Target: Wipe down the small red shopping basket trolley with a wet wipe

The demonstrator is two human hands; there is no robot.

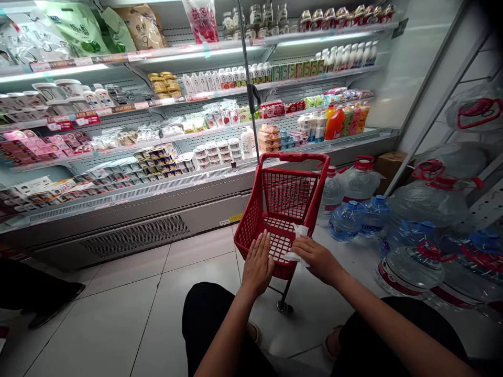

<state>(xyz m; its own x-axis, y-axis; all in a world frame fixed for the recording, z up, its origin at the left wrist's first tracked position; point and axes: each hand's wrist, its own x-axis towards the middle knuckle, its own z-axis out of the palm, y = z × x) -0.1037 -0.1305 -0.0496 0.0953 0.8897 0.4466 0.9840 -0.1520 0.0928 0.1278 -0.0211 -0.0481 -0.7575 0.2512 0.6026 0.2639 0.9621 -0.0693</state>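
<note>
Far left: another person's dark-clothed leg [27,285] and black shoe, on pale, glossy floor tiles [106,324] with dark joints. Behind, a long refrigerated case [212,217] runs most of the width, lit, its grey base fitted with a dark vent grille [135,235]. Shelves full, tags along the edges: pink packs [55,144] at left, stacked white tubs [218,152] lower middle, orange jugs [335,123] further right. A thin upright with a black handle [253,98] crosses the shelving.

Centre: the wearer's left hand [258,264], palm down, fingers straight and close together, over the near left side of a red shopping cart [248,225]; contact with the rim cannot be told. Cart stands on the tiles in front of the case, between the wearer's knees and the shelves; basket of open lattice. Right hand [316,256] at the cart's near right side, fingers closed, pinching a crumpled white tissue [301,230].

Right: blue-capped water bottles [348,222] on the floor beside the cart, a brown carton [391,162] behind, then large clear jugs [411,269] with red handles.
</note>
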